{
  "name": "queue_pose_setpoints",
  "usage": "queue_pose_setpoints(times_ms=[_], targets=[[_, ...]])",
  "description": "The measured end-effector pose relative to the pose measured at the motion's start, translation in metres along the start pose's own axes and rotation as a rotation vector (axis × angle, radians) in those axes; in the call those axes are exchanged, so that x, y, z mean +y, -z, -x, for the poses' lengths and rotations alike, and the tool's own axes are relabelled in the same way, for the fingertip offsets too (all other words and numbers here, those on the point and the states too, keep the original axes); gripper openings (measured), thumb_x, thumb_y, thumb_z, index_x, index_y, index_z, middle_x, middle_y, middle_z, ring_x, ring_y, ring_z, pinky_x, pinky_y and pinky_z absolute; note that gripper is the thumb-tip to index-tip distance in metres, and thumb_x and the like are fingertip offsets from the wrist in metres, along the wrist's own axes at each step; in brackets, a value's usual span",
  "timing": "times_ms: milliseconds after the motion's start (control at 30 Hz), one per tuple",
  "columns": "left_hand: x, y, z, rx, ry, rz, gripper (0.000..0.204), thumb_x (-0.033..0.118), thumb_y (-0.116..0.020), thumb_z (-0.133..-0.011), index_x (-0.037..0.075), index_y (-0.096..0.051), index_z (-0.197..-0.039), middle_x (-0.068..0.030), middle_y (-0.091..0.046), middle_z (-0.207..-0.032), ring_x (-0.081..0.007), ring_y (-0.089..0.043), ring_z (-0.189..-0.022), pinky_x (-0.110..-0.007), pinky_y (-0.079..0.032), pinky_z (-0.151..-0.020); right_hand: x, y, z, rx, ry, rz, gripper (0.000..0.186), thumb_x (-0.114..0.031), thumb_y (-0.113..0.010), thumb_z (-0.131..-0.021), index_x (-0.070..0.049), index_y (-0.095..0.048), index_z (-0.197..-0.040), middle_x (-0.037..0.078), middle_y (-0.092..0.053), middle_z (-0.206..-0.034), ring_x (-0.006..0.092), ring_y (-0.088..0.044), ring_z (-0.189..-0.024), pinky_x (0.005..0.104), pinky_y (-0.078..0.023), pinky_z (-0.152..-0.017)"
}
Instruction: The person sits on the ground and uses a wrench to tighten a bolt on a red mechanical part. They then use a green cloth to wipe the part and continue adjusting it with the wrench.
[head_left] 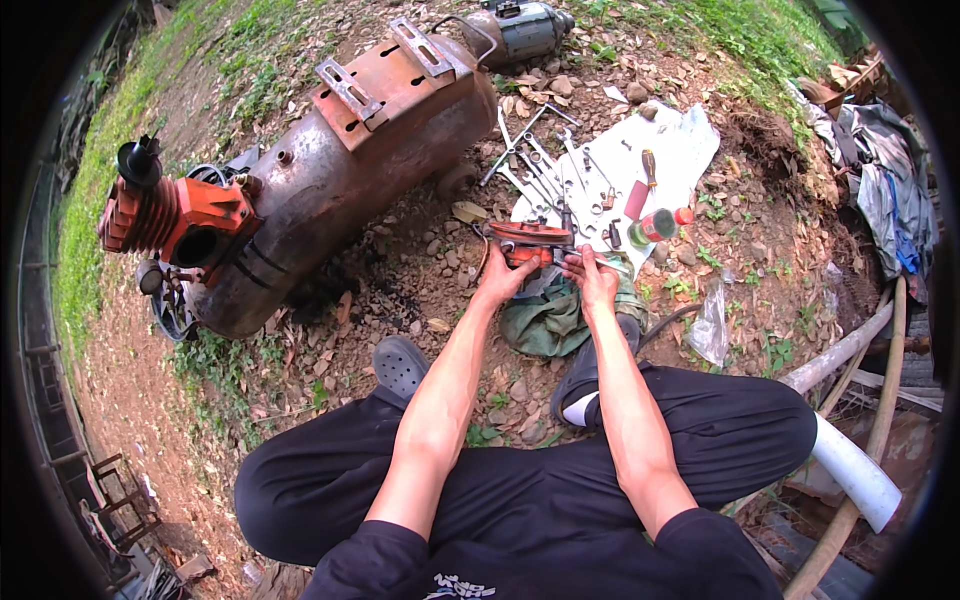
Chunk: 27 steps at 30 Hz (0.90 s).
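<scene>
An orange-red metal part with a round pulley-like wheel [530, 234] is held in front of me, low above a crumpled green cloth [545, 325]. My left hand [503, 277] is closed around its left side, the thumb against the orange body. At the part's right end my right hand [596, 279] has its fingers pinched together; whatever sits between them is too small to make out. Just beyond lies a white sheet [690, 140] with several wrenches [540, 170], a screwdriver [648, 168], a glass jar [655, 226] and a red cap [684, 215].
A rusty compressor tank [330, 190] lies to the left, carrying an orange finned pump head [180, 215] and a grey motor [528, 32]. A clear plastic bag [711, 325] is on the stony ground at right. Poles [885, 400] and a grey tarp [880, 170] border the right side.
</scene>
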<state>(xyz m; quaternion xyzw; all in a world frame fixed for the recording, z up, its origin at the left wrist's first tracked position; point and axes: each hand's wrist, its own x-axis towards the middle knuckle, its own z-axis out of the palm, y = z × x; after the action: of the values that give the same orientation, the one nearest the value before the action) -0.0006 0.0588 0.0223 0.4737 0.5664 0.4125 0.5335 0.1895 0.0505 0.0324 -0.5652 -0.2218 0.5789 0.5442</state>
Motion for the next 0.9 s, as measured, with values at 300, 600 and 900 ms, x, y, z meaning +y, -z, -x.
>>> queue_pose_setpoints(times_ms=[300, 600, 900], targets=[[-0.017, 0.005, -0.006, -0.019, -0.017, 0.08, 0.084, 0.029, -0.079, -0.082, 0.001, -0.029, -0.143, -0.0195, -0.052, -0.133, -0.0258, -0.053, -0.123, -0.039, -0.043, -0.104, -0.006, -0.016, 0.004, -0.153, -0.007, -0.043, 0.034, -0.027, -0.051, -0.101, 0.004, -0.059, -0.113, 0.016, -0.067, -0.092, 0.0226, -0.067, -0.081, 0.0361, -0.057, -0.074], [-0.008, 0.003, 0.004, 0.083, 0.052, -0.05, 0.087, 0.033, -0.079, -0.081, -0.006, -0.029, -0.141, -0.0224, -0.055, -0.13, -0.0269, -0.058, -0.117, -0.039, -0.045, -0.1, 0.002, -0.026, 0.006, -0.069, 0.096, -0.037, 0.023, -0.013, -0.064, -0.094, 0.005, -0.061, -0.108, 0.013, -0.067, -0.09, 0.019, -0.068, -0.076, 0.0305, -0.059, -0.063], [0.005, -0.003, 0.011, 0.149, 0.062, -0.019, 0.09, 0.037, -0.078, -0.081, -0.008, -0.027, -0.14, -0.026, -0.053, -0.132, -0.03, -0.053, -0.123, -0.039, -0.042, -0.103, 0.008, -0.019, 0.001, -0.062, 0.131, 0.105, 0.028, -0.015, -0.067, -0.093, 0.007, -0.061, -0.11, 0.016, -0.07, -0.092, 0.0198, -0.07, -0.077, 0.03, -0.059, -0.066]])
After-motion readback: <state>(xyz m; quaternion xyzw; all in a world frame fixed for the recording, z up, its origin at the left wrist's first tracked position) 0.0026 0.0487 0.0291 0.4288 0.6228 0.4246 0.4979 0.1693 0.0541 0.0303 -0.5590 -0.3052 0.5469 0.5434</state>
